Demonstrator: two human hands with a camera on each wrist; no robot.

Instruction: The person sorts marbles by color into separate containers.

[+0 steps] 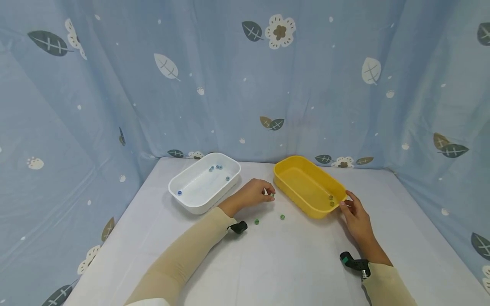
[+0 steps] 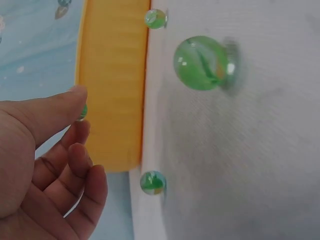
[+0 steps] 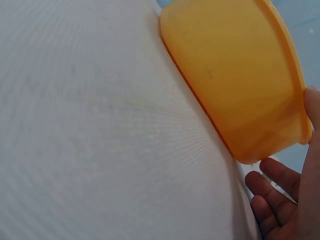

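Observation:
My left hand (image 1: pixel 252 193) pinches a green marble (image 2: pixel 83 112) between thumb and index finger, over the table between two tubs; its other fingers are loosely bent. In the left wrist view, a large-looking green marble (image 2: pixel 201 63), a second marble (image 2: pixel 156 19) and a third marble (image 2: pixel 153 183) lie on the white cloth. Two of them show in the head view, one marble (image 1: pixel 257 221) near the left wrist and another (image 1: pixel 282 216) farther right. My right hand (image 1: pixel 356 216) holds the near right corner of the yellow tub (image 1: pixel 294 199), thumb at the rim.
Two small marbles (image 1: pixel 331 200) lie inside the yellow tub at its near end. The white tub (image 1: pixel 199 209), to the left, contains several blue marbles (image 1: pixel 215 168). A patterned blue curtain (image 1: pixel 229 85) hangs behind the white-covered table (image 1: pixel 291 267).

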